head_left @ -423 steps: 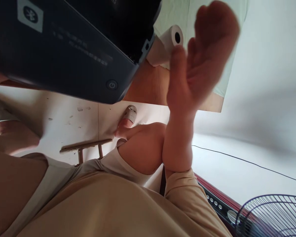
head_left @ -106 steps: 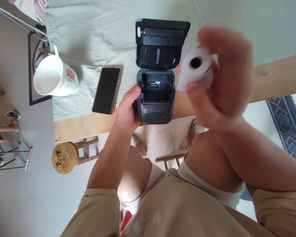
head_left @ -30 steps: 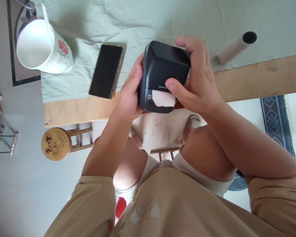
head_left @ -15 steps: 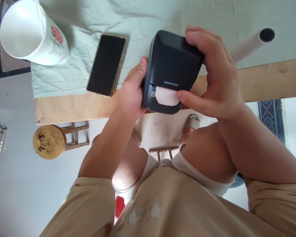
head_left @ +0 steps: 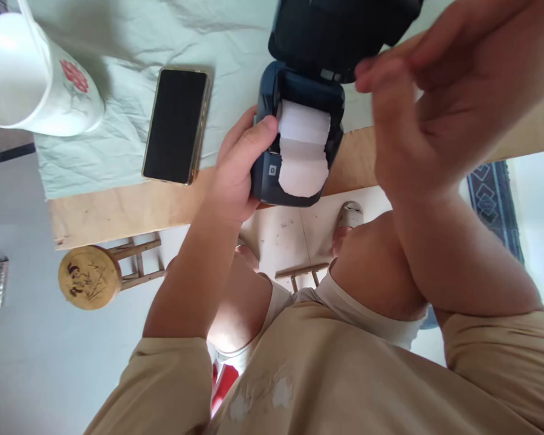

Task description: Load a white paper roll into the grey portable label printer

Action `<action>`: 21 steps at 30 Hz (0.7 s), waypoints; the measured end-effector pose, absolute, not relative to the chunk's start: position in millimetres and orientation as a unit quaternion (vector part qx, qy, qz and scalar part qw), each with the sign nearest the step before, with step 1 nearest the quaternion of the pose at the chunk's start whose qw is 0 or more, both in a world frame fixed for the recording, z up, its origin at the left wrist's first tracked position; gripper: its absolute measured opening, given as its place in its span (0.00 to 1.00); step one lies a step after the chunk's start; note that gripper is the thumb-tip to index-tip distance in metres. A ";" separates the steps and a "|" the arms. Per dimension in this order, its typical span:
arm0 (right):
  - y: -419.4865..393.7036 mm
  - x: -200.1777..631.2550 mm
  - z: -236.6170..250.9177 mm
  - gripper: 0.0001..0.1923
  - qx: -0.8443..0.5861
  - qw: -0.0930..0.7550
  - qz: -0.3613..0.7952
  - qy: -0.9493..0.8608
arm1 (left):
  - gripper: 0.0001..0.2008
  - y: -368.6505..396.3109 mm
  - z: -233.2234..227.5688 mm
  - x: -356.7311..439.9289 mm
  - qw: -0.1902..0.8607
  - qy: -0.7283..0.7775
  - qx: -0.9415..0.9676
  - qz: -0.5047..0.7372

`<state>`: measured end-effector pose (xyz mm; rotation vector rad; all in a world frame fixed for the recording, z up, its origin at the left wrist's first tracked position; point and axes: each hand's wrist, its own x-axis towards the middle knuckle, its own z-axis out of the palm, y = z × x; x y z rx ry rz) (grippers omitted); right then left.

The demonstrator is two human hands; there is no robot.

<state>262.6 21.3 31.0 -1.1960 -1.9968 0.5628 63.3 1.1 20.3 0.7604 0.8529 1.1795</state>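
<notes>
Left hand (head_left: pixel 236 175) clamped on the label printer (head_left: pixel 294 139) at the board's near edge, thumb against the paper roll (head_left: pixel 301 148). Right hand (head_left: pixel 435 109) blurred at 2 o'clock, fingers loosely spread, holding nothing, by the raised lid (head_left: pixel 340 30). Risk: loose paper tail jamming crooked if shut carelessly.

One dark blue-black plastic label printer (head_left: pixel 299 127) sits at the worktop's near edge, its lid raised, with one white paper roll (head_left: pixel 303 124) in its bay and one paper strip (head_left: pixel 300 169) hanging over the front. One black-screened phone with a gold rim (head_left: pixel 176 125) lies at nine o'clock from the printer. One white ceramic mug with a red flower print (head_left: pixel 36 81) lies on its side at nine o'clock from the phone. One pale green cloth (head_left: pixel 118 48) covers one wooden worktop (head_left: pixel 118 208). Two hands show: the left hand (head_left: pixel 236 175) and the right hand (head_left: pixel 435 96). One round wooden stool (head_left: pixel 89 277) stands on the floor.
</notes>
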 end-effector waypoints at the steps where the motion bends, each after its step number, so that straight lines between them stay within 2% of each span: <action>1: 18.8 259.4 31.0 0.20 -0.468 0.367 0.217 -0.774 | 0.12 1.2 19.5 63.5 0.680 0.375 0.347 0.526; 5: 1.1 238.5 37.8 0.15 -0.478 0.364 0.181 -0.778 | 0.12 0.8 19.8 66.2 0.666 0.367 0.363 0.538; 10: -8.5 227.7 47.8 0.05 -0.511 0.275 0.069 -0.811 | 0.11 -0.6 22.5 65.5 0.663 0.359 0.399 0.522; 14: -6.9 230.8 48.3 0.17 -0.544 0.222 0.057 -0.807 | 0.10 -3.6 24.5 62.6 0.672 0.359 0.409 0.503; 16: -7.0 230.9 48.3 0.20 -0.547 0.236 0.074 -0.800 | 0.10 -4.9 25.0 62.3 0.678 0.357 0.410 0.495; 21: -8.2 230.7 52.5 0.16 -0.504 0.326 0.204 -0.773 | 0.10 -2.3 21.6 63.5 0.672 0.344 0.393 0.524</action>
